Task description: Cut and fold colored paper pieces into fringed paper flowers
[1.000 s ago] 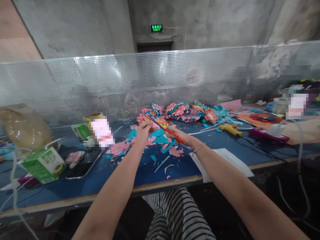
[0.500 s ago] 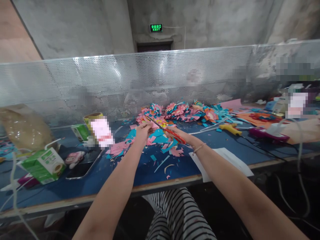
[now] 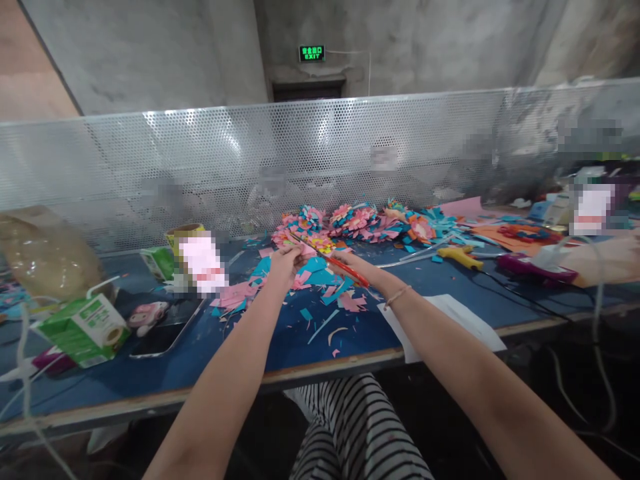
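Observation:
My right hand (image 3: 354, 265) is closed round the red handles of a pair of scissors (image 3: 349, 271), whose dark blades point up and to the left. Between the fingers of my left hand (image 3: 287, 260) a small piece of pink paper (image 3: 307, 251) is pinched, right at the blades. Whether the blades are touching the paper I cannot tell. Below and around both hands lie loose pink and blue paper scraps (image 3: 313, 272). Just behind them is a heap of pink, blue and yellow paper flowers (image 3: 353, 223).
A green and white drink carton (image 3: 93, 330) and a phone (image 3: 163, 337) lie to the left. On the right are a yellow glue gun (image 3: 461, 257), a white sheet (image 3: 450, 323) and a purple object (image 3: 537, 269). A perforated metal screen (image 3: 300, 147) runs behind the table.
Both hands stay in almost the same place. The scissors have shifted very slightly to the left, and the view has moved a little.

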